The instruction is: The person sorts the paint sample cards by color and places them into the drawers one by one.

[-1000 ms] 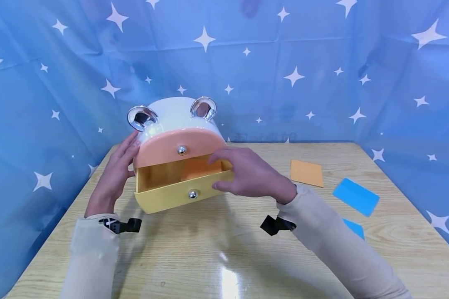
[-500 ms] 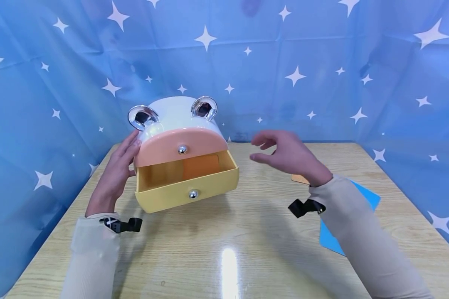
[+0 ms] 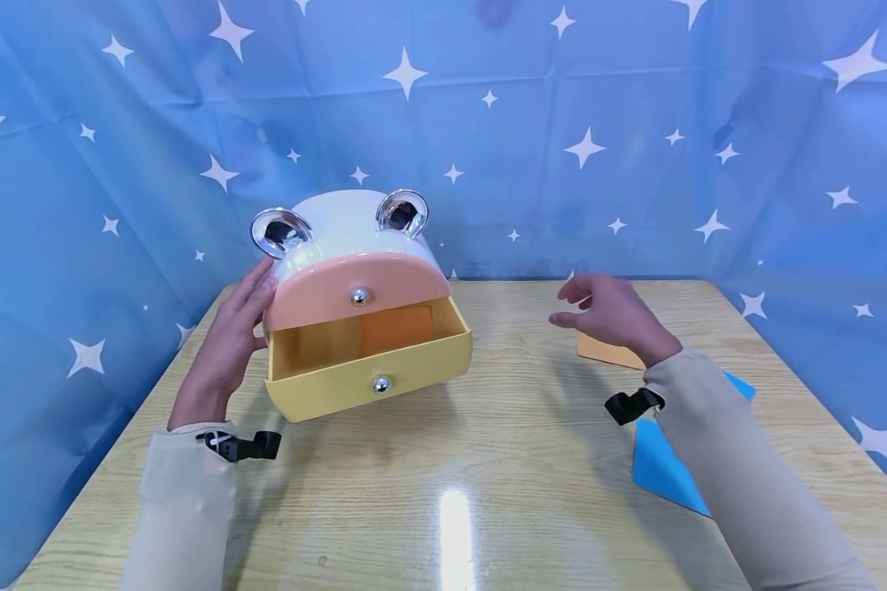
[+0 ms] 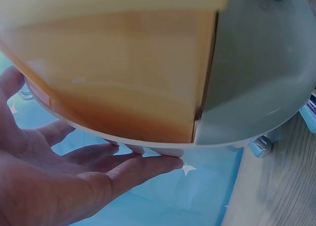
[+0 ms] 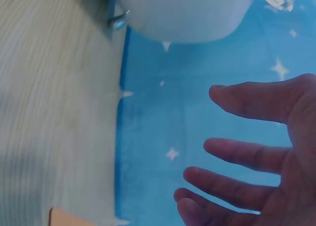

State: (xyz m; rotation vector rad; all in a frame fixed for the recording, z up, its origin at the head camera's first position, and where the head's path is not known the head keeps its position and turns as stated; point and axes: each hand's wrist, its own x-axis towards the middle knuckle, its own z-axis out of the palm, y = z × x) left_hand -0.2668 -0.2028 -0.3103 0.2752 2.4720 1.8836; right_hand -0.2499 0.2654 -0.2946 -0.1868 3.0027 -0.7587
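Observation:
A white two-drawer storage box [image 3: 340,217] with silver ring-shaped ears stands tilted at the left of the table. Its pink upper drawer [image 3: 318,297] is closed. The yellow lower drawer [image 3: 325,400] is pulled out, and an orange card [image 3: 397,330] shows inside it. My left hand [image 3: 223,349] rests against the box's left side; the left wrist view shows its fingers [image 4: 140,172] extended along the white shell. To the right, my right hand [image 3: 619,314] hovers with fingers spread and nothing between them, overlapping a light orange card [image 3: 602,351] on the table.
Beneath my right sleeve [image 3: 739,468] lies a blue card [image 3: 661,460], partly hidden. The corner of another blue card [image 3: 742,385] peeks out beyond the forearm. A blue curtain with white stars [image 3: 503,189] surrounds the wooden table [image 3: 384,501].
My right hand has left the yellow drawer's right end and moved right, toward the cards. The left hand and the box have stayed in place.

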